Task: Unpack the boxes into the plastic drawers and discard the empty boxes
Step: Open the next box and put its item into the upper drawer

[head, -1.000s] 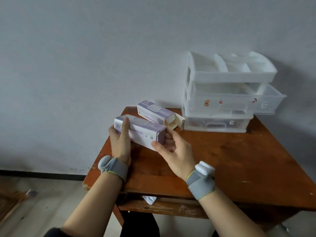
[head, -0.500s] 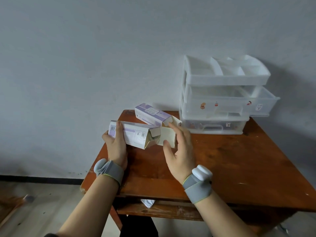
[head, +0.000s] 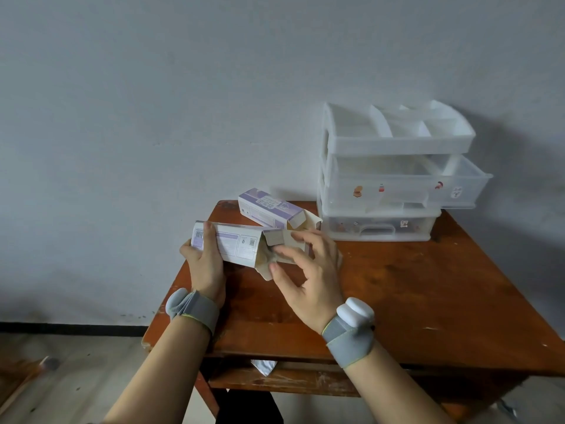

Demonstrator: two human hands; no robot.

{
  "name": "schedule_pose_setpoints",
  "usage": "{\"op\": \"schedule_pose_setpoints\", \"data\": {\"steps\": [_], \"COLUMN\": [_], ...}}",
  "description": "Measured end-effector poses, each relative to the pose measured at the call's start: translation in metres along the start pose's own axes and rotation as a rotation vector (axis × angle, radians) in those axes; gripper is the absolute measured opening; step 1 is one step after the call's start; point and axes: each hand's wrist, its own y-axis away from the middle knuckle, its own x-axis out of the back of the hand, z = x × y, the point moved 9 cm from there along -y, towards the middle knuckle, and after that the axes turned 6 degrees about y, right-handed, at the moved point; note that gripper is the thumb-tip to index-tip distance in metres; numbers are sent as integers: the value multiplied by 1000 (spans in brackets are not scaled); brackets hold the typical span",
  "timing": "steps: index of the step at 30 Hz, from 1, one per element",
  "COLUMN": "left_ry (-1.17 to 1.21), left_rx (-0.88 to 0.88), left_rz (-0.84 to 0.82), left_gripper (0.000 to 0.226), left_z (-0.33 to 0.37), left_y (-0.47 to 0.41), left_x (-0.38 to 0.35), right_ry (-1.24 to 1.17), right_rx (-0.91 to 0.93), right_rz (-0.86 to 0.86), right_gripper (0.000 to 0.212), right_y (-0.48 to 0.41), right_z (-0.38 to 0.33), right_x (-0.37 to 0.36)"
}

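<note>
A purple-and-white carton [head: 235,244] is held above the left part of the wooden table [head: 412,295]. My left hand [head: 205,264] grips its left end. My right hand [head: 308,273] is at its open right end, thumb and fingers pinching something pale at the mouth between the spread flaps. A second carton of the same kind [head: 269,211] lies behind on the table with its right flap open. The white plastic drawer unit [head: 394,175] stands at the back right, its middle drawer [head: 458,185] pulled out.
The unit's top tray [head: 397,130] has several open compartments. Its bottom drawer [head: 379,229] is closed. A silvery scrap [head: 263,367] hangs below the table's front edge. A grey wall rises just behind the table, and floor lies to the left.
The closed carton was turned in my left hand, its right end was opened by my right hand, and my fingers now pinch at the open mouth.
</note>
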Motion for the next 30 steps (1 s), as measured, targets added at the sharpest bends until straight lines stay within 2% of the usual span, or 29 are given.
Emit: {"op": "schedule_pose_setpoints", "data": {"steps": [3, 5, 7, 9, 10, 13, 15, 21, 30], "left_ry": [46, 102, 124, 135, 133, 98, 67, 10, 53], "left_rx": [2, 25, 64, 66, 65, 13, -17, -126, -167], "left_rz": [-28, -64, -86, -107, -120, -105, -93, -80, -54], "left_gripper": [59, 77, 90, 95, 92, 53, 41, 41, 35], "left_z": [1, -1, -4, -5, -4, 0, 2, 11, 20], "left_y": [1, -1, -1, -2, 0, 5, 7, 12, 18], "left_x": [-3, -5, -5, -6, -7, -7, -6, -5, -2], "right_ry": [28, 50, 48, 26, 14, -35, -64, -51, -109], "right_rx": [-7, -12, -13, -10, -6, 3, -15, -77, -76], "right_rz": [-48, -84, -92, -71, -50, 25, 35, -17, -73], "right_gripper": [51, 63, 66, 64, 62, 50, 43, 52, 55], "right_y": [0, 0, 1, 1, 0, -1, -1, -1, -3], "right_z": [1, 1, 2, 2, 2, 1, 2, 9, 7], "right_x": [-2, -6, -7, -6, -4, 4, 5, 2, -1]}}
